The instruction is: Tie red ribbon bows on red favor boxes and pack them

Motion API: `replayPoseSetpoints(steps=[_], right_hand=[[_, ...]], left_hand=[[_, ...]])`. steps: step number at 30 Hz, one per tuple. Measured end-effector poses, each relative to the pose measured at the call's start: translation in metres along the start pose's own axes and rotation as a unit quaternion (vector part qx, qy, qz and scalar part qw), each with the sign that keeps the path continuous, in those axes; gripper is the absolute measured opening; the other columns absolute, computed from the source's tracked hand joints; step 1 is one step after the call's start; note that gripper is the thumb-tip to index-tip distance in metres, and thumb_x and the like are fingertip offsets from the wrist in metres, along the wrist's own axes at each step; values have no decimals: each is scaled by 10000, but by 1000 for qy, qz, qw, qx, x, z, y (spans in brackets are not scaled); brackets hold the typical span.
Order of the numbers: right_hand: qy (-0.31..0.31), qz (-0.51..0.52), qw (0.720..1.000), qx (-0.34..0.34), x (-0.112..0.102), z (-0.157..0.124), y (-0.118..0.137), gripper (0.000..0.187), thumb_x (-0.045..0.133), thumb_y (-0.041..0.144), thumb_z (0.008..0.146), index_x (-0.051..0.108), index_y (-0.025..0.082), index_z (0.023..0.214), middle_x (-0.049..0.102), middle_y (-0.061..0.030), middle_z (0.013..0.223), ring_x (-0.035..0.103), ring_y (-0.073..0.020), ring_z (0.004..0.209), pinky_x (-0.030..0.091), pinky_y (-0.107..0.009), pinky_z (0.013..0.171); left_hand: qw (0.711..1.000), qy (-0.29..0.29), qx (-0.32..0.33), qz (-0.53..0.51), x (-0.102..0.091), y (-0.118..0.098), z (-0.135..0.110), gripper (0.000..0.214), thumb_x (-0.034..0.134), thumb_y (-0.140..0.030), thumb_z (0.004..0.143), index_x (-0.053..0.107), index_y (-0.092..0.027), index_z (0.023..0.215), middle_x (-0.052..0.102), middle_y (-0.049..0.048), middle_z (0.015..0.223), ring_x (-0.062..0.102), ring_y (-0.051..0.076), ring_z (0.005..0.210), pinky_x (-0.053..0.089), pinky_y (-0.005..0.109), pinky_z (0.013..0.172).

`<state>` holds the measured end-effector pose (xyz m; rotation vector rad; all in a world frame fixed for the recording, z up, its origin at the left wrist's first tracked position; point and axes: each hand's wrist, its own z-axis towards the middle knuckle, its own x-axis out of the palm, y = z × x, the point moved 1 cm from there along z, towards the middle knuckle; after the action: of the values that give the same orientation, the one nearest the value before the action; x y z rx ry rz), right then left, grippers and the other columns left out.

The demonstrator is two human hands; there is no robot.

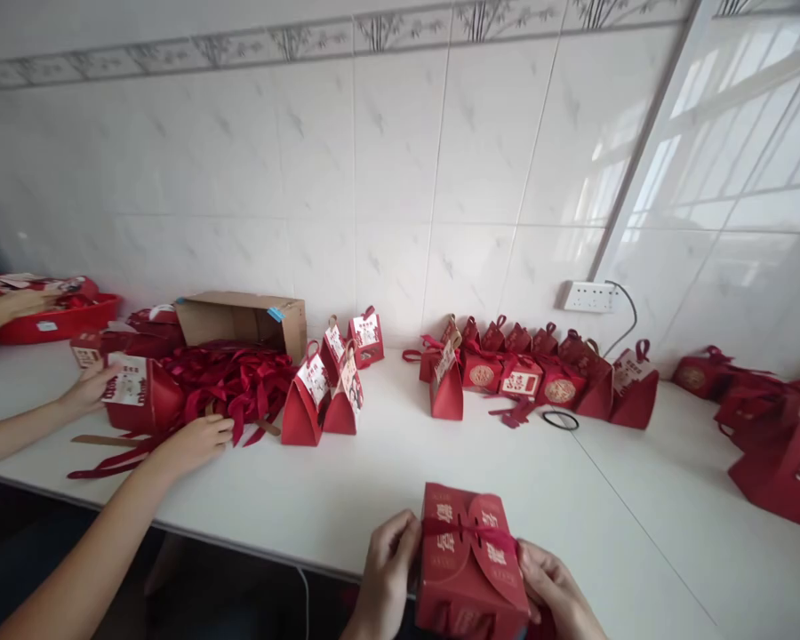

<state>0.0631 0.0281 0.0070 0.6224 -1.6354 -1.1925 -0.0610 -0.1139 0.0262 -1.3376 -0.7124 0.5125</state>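
Observation:
Close to me at the table's front edge is a red gift box (463, 578) with pale lettering and curved, interlocking top flaps. A dark red ribbon (470, 531) crosses its top. My left hand (388, 569) grips the box's left side, thumb up near the ribbon. On the right side, my right hand (555, 587) closes on the box where the ribbon comes over the edge; some fingertips are hidden behind it. Beyond my hands stand red peaked boxes with ribbon loops, one of them a single box (446, 391), others in a small group (303, 409).
At left, a co-worker's hand (93, 388) holds a peaked box (143, 391); another hand (200, 440) rests by a ribbon heap (230, 378). Behind are a cardboard carton (240, 311) and a red basin (53, 327). Finished-looking boxes (560, 387) line the wall, near a black ring (560, 420).

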Motion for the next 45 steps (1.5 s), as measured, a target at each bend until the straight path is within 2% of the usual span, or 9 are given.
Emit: replayPoseSetpoints(steps=[4, 10, 15, 18, 22, 26, 31, 37, 45], right_hand=[[52, -94, 994, 9, 3, -10, 27, 507, 616, 624, 743, 467, 168, 581, 364, 46, 481, 308, -83, 466, 226, -229, 489], [-8, -183, 983, -15, 10, -17, 63, 461, 531, 576, 836, 540, 159, 638, 471, 8, 587, 401, -106, 545, 324, -240, 536], [2, -262, 965, -10, 17, -22, 79, 422, 538, 545, 843, 587, 162, 672, 527, -11, 619, 449, -129, 587, 361, -257, 571], [3, -303, 953, -21, 16, -26, 86, 457, 498, 537, 868, 545, 168, 603, 477, 2, 587, 406, -117, 569, 333, -258, 558], [10, -301, 953, -20, 17, -26, 87, 422, 542, 536, 839, 543, 170, 629, 472, 8, 599, 408, -115, 572, 323, -253, 532], [-2, -283, 959, -3, 18, -24, 85, 395, 589, 531, 807, 569, 165, 660, 517, 6, 603, 448, -118, 572, 343, -248, 530], [4, -277, 961, 7, 9, -24, 82, 405, 587, 521, 814, 543, 169, 618, 500, 10, 591, 436, -117, 566, 325, -258, 549], [54, -188, 981, 5, -7, -17, 58, 399, 600, 510, 813, 527, 165, 628, 467, 21, 593, 407, -110, 560, 308, -260, 552], [38, -102, 994, -31, -2, -10, 31, 480, 646, 586, 738, 464, 178, 563, 403, 46, 535, 350, -87, 503, 302, -249, 527]], left_hand=[[996, 63, -58, 31, -13, -20, 1, 502, 558, -623, 726, 340, -192, 588, 283, -66, 517, 257, 69, 467, 187, 206, 433], [973, 206, -88, 54, -27, -51, 13, 391, 524, -512, 805, 454, -171, 627, 464, -42, 457, 354, 54, 359, 213, 191, 383], [953, 258, -134, 87, -31, -67, 21, 290, 611, -410, 775, 504, -169, 655, 522, -20, 546, 420, 70, 399, 234, 187, 366], [940, 301, -127, 94, -33, -72, 28, 284, 585, -414, 792, 561, -158, 672, 559, 13, 595, 455, 92, 464, 336, 209, 432], [944, 292, -96, 117, -32, -74, 34, 321, 563, -394, 816, 550, -161, 596, 558, 24, 571, 498, 125, 553, 385, 231, 550], [950, 271, -123, 93, -29, -67, 32, 317, 592, -399, 790, 515, -170, 584, 510, -2, 528, 439, 110, 505, 336, 224, 504], [960, 229, -161, -1, -26, -50, 29, 347, 640, -396, 728, 440, -167, 560, 415, -38, 528, 341, 70, 477, 253, 206, 466], [969, 188, -156, -41, -21, -36, 24, 409, 659, -443, 682, 383, -171, 553, 366, -46, 526, 298, 65, 480, 218, 211, 469], [983, 140, -99, -60, -18, -20, 16, 414, 632, -472, 713, 391, -174, 556, 367, -52, 485, 297, 68, 451, 195, 221, 453]])
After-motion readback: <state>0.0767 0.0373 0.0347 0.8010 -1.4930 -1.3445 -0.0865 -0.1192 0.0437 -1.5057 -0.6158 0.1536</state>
